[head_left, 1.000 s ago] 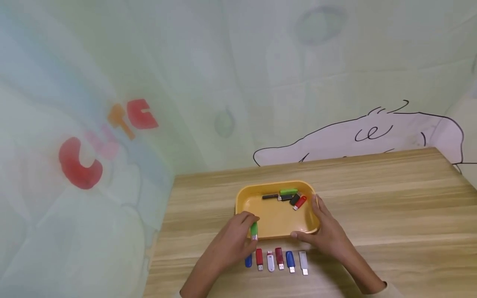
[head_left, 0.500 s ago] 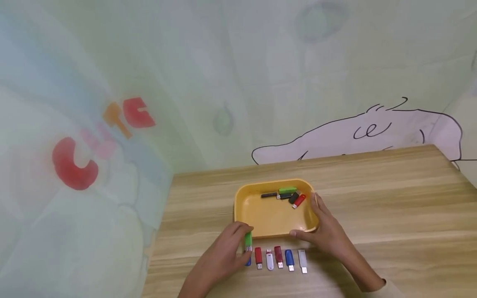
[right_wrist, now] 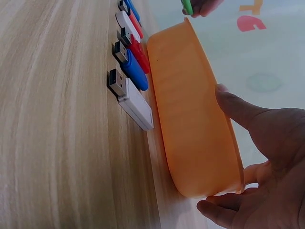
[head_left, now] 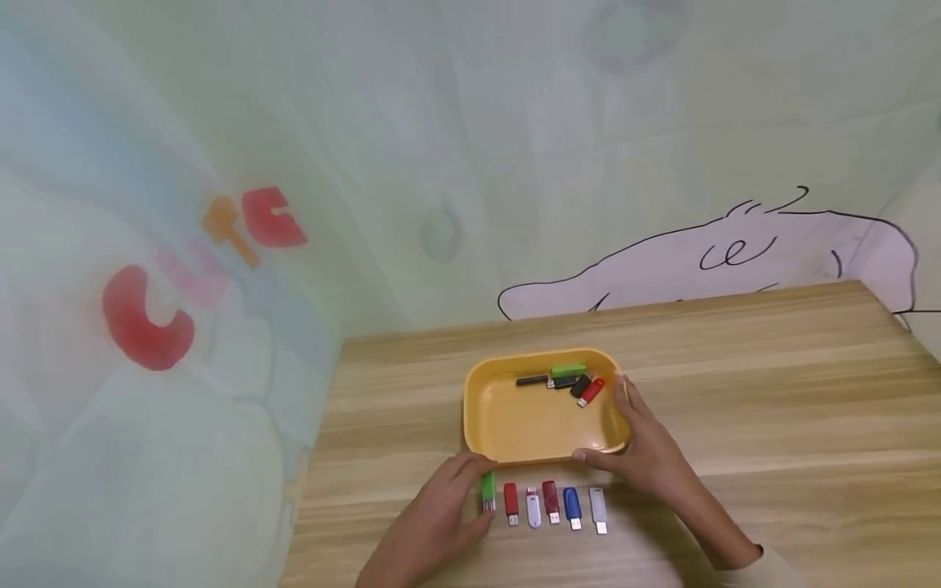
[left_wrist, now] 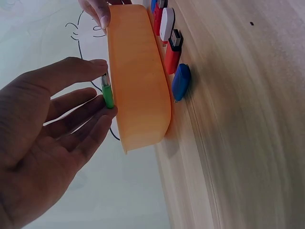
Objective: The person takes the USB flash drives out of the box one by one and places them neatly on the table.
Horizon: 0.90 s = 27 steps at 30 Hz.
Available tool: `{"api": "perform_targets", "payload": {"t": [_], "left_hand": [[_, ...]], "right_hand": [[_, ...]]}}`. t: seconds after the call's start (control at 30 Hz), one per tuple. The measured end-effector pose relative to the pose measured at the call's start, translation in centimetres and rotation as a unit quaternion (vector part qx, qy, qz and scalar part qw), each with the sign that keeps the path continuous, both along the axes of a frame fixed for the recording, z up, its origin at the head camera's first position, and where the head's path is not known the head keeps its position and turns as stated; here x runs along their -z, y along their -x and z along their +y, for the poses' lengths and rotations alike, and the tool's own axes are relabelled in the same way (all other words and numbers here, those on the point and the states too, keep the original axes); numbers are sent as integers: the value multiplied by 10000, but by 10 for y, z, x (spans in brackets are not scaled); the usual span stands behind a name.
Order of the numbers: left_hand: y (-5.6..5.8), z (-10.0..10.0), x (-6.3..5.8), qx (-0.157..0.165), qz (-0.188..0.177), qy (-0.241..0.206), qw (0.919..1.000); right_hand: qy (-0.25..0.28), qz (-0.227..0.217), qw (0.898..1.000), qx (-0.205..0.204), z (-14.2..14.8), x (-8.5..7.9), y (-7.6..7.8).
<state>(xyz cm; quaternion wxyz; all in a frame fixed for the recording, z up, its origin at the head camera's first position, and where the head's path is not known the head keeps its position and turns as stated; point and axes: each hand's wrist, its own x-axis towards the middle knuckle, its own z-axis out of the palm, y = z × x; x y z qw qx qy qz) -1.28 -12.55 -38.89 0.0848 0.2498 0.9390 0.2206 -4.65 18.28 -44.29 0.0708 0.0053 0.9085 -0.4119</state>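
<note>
My left hand (head_left: 441,510) pinches a green USB flash drive (head_left: 488,487) between thumb and fingertips, its metal plug toward me. In the left wrist view this green drive (left_wrist: 107,93) is held up beside the tray's top edge. My right hand (head_left: 650,457) grips the right front corner of the yellow tray (head_left: 507,453), thumb on the front rim and fingers round the side. In front of the tray lies a row of flash drives: red (head_left: 511,502), white (head_left: 532,508), dark red (head_left: 551,502), blue (head_left: 573,508) and silver-grey (head_left: 598,510). The row's leftmost blue drive (left_wrist: 181,82) is hidden in the head view.
Inside the tray, toward its back right, lie a green drive (head_left: 568,371), a red drive (head_left: 590,393) and several black drives (head_left: 532,380). The wood-grain table (head_left: 750,392) meets a printed curtain (head_left: 412,163) behind and at the left.
My left hand has carried the green flash drive from the tray's left front rim down toward me, over the left end of the row. The right hand stays on the tray.
</note>
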Motion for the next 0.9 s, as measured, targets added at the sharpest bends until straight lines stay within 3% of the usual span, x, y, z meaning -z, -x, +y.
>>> {"api": "perform_targets", "payload": {"t": [0.3,0.47,0.67,0.9], "left_hand": [[-6,-1,2,-237,-556,92,9981],[-12,-5,7,-224,-674,124,9974],[-13,-11,20,-269,-1395,-98,9898],[-20,-12,28,-211,-1389,8,9901]], "right_hand": [[-20,-5,10000,-12,-1,-1,-1],[-11,13,10000,-21,-1,0,0],[3,-38,10000,20,-1,3,-2],[-21,-37,10000,13,-1,3,-1]]}}
